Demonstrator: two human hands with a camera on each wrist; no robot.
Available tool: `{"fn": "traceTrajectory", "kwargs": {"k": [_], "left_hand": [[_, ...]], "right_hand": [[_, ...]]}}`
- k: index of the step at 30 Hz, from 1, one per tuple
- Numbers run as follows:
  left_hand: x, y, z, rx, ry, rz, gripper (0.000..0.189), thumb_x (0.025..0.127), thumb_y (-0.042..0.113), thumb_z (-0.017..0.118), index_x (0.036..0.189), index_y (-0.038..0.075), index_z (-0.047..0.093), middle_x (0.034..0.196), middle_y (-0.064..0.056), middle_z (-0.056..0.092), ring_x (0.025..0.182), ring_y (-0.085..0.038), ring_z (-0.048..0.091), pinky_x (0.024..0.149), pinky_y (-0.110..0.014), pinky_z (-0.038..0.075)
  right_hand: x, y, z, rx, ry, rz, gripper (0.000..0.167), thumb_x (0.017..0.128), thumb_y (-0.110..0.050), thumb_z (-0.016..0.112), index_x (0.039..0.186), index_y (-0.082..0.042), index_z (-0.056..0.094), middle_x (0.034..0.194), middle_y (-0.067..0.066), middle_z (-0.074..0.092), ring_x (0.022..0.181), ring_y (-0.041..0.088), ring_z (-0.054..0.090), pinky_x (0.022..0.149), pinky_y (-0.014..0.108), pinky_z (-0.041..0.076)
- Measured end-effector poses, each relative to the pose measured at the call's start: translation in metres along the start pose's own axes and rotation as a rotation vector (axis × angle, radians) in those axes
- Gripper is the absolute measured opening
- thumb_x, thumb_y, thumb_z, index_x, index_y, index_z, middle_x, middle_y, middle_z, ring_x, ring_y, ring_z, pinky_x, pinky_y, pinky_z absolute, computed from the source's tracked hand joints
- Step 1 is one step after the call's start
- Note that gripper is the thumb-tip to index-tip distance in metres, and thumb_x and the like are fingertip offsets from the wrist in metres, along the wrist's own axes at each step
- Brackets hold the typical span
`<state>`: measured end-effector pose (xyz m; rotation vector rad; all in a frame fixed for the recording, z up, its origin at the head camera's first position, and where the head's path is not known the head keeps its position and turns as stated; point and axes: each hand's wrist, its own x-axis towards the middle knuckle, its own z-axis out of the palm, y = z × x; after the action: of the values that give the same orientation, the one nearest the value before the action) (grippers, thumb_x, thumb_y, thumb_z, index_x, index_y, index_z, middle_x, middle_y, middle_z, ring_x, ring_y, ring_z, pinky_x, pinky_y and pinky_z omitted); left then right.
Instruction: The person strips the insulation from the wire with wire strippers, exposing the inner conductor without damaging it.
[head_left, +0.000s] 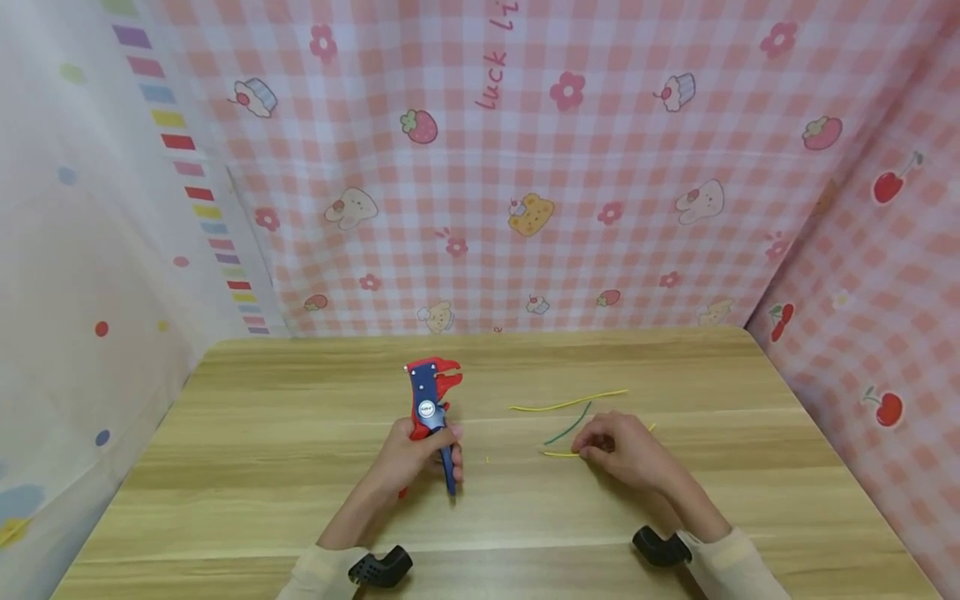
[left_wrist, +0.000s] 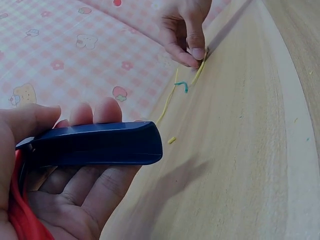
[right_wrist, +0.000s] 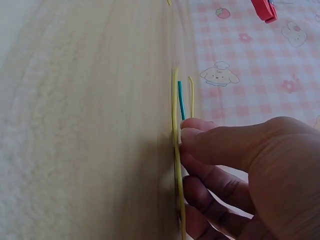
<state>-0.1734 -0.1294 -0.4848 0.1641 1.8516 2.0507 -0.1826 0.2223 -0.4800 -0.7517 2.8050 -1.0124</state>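
Observation:
My left hand (head_left: 420, 458) grips a red and blue wire stripper (head_left: 427, 408), its head pointing away from me and its red jaws apart. The blue handle (left_wrist: 100, 145) lies across the fingers in the left wrist view. Thumb and fingertips of my right hand (head_left: 626, 450) pinch a yellow wire (right_wrist: 175, 110) low over the table, with a length sticking out on either side. Just beyond that hand lies a short green wire (head_left: 567, 423). Farther back is a second yellow wire (head_left: 567, 402), slightly bent.
A tiny yellow scrap (head_left: 487, 459) lies on the wooden table (head_left: 262, 433) between the hands. Pink checked cloth (head_left: 480, 167) hangs behind the table's far edge, with more cloth on both sides.

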Motion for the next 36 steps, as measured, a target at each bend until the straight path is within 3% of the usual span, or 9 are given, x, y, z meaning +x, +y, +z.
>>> {"fn": "traceTrajectory", "kwargs": {"k": [14, 24, 36], "left_hand": [[0.002, -0.001, -0.002, -0.005, -0.016, 0.003, 0.028, 0.104, 0.013, 0.059, 0.115, -0.011, 0.051, 0.075, -0.004, 0.071, 0.066, -0.021, 0.074, 0.075, -0.048, 0.065], [0.002, -0.003, -0.001, -0.022, -0.022, 0.0, 0.033, 0.103, 0.016, 0.062, 0.119, -0.009, 0.048, 0.076, -0.005, 0.07, 0.066, -0.023, 0.074, 0.075, -0.049, 0.065], [0.002, -0.004, -0.002, -0.026, -0.028, -0.009, 0.034, 0.102, 0.017, 0.063, 0.12, -0.007, 0.048, 0.076, -0.005, 0.07, 0.065, -0.022, 0.074, 0.074, -0.047, 0.065]], "right_hand": [[0.011, -0.003, 0.0, -0.022, 0.058, 0.013, 0.006, 0.091, -0.01, 0.077, 0.089, -0.016, 0.076, 0.082, -0.008, 0.068, 0.073, 0.004, 0.052, 0.065, 0.02, 0.046], [0.022, -0.005, 0.0, -0.023, 0.088, 0.036, 0.01, 0.09, -0.005, 0.077, 0.094, -0.013, 0.075, 0.093, -0.001, 0.068, 0.077, 0.007, 0.058, 0.069, 0.022, 0.052], [0.026, 0.001, 0.008, -0.062, 0.092, 0.044, 0.01, 0.088, -0.004, 0.077, 0.09, -0.013, 0.074, 0.094, 0.001, 0.065, 0.081, 0.011, 0.057, 0.07, 0.022, 0.046]]}}
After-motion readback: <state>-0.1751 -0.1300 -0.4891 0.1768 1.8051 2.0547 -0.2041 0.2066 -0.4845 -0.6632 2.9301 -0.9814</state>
